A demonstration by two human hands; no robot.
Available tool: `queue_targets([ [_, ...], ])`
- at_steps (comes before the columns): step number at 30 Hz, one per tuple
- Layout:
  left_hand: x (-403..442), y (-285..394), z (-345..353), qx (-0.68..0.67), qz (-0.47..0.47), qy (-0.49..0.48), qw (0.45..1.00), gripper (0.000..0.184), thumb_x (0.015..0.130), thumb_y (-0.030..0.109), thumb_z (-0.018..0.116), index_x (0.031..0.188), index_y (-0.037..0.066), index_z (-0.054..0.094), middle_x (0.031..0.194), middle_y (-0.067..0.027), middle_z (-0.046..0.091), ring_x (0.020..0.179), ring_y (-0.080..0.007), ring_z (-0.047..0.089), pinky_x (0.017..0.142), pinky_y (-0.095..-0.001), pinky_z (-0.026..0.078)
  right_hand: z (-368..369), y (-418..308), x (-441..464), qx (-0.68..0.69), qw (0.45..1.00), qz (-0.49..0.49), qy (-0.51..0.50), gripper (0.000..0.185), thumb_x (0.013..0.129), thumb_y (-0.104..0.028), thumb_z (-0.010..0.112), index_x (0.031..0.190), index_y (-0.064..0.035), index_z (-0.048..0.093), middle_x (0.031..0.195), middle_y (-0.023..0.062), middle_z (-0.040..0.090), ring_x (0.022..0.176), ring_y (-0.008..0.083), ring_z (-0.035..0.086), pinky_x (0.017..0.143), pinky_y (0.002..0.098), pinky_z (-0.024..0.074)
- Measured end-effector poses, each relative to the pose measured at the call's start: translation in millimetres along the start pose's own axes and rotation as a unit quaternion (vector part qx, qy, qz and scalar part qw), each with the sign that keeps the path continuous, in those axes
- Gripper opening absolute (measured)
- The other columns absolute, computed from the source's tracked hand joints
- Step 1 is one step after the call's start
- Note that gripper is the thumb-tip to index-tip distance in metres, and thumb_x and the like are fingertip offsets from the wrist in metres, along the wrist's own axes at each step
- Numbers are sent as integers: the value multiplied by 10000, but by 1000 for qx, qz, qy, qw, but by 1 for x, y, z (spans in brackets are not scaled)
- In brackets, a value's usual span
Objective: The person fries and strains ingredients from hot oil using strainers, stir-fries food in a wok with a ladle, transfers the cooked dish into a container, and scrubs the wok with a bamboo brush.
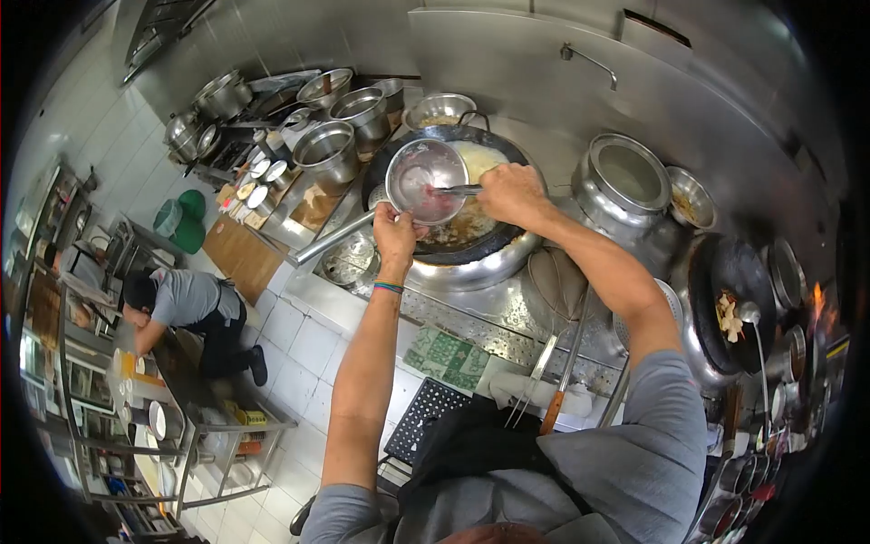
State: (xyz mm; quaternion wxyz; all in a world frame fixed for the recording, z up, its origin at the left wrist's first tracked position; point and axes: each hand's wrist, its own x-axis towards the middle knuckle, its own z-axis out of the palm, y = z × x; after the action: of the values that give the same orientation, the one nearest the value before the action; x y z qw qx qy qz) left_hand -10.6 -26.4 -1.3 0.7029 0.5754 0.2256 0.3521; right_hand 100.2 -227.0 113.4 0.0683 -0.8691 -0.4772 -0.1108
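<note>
Over a large black wok (526, 150), my left hand (395, 238) grips the near rim of a steel bowl (426, 168). The bowl is tilted and holds a little reddish residue. My right hand (513, 194) is closed round a metal utensil (467, 189) whose tip reaches into the bowl; its exact shape is unclear. Below the bowl, the wok holds bubbling liquid and a pale mass (482, 160). A thick metal handle (333, 238) runs from beside my left hand to the lower left.
Steel pots (326, 156) crowd the back left. On the right stand a large pot (625, 172) and a second wok (739, 299) with food and a ladle. A strainer (555, 283) lies nearer me. Flames (818, 304) rise far right. Another person (195, 299) bends over a counter at left.
</note>
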Motion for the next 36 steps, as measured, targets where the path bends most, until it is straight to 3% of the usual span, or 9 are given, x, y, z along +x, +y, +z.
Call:
queue_targets([
  [11,13,-13,-54,60,43,104,992,234,882,-78,571,927,38,372,885,-110,510,676,-256,679,499,-340,634,71,34,100,-51,993,90,-49,234,871,-190,601,1003,-54,738,1001,190,720,959,339,704,813,436,554],
  [18,-52,54,-108,-54,35,115,991,187,900,-31,585,985,2,422,910,-124,549,654,-241,669,550,-333,639,60,91,81,57,981,185,27,393,924,-379,634,1054,-14,696,1110,214,684,1030,396,660,867,492,524],
  [22,-135,71,-183,-51,30,200,978,163,902,-3,581,963,23,432,873,-130,587,605,-196,637,551,-335,631,85,226,45,42,961,272,35,560,869,-484,644,1142,4,651,1140,236,670,1106,420,627,907,516,506],
  [23,-162,68,-204,-50,22,227,972,164,900,-3,574,972,27,429,869,-134,594,600,-198,640,551,-338,631,171,334,41,-33,958,234,160,585,864,-496,635,1190,-11,637,1166,236,662,1133,416,616,927,505,496],
  [24,-190,67,-222,-51,18,264,963,167,898,-2,567,982,31,426,864,-137,601,594,-200,644,552,-341,630,144,348,25,-17,946,323,-28,586,867,-470,625,1239,-16,623,1226,243,637,1173,401,598,963,493,478],
  [26,-250,66,-242,-46,-24,341,939,226,896,33,551,1073,3,414,913,-160,615,579,-223,661,543,-353,623,142,374,-28,-38,939,337,-58,498,926,-422,561,1234,-38,634,1278,233,610,1163,403,594,943,455,492],
  [28,-307,25,-282,-47,-69,423,902,439,888,70,550,1263,-30,344,959,-176,621,581,-243,669,529,-353,605,259,570,-69,-246,967,7,-60,425,1000,-338,486,1221,-5,628,1219,163,653,1114,328,627,921,460,508],
  [30,-356,22,-284,-41,-76,505,859,362,878,96,560,1193,-9,416,924,-163,604,532,-232,634,476,-327,561,252,491,-73,-65,984,164,-29,424,1000,-339,486,1220,-5,628,1216,162,653,1112,327,628,920,459,508],
  [36,-473,17,-300,-104,-59,652,749,182,877,28,543,1023,-8,440,778,-130,534,509,-247,624,420,-365,572,269,95,-38,211,975,-53,-54,422,1000,-339,486,1215,-5,630,1208,161,655,1107,323,630,917,457,509],
])
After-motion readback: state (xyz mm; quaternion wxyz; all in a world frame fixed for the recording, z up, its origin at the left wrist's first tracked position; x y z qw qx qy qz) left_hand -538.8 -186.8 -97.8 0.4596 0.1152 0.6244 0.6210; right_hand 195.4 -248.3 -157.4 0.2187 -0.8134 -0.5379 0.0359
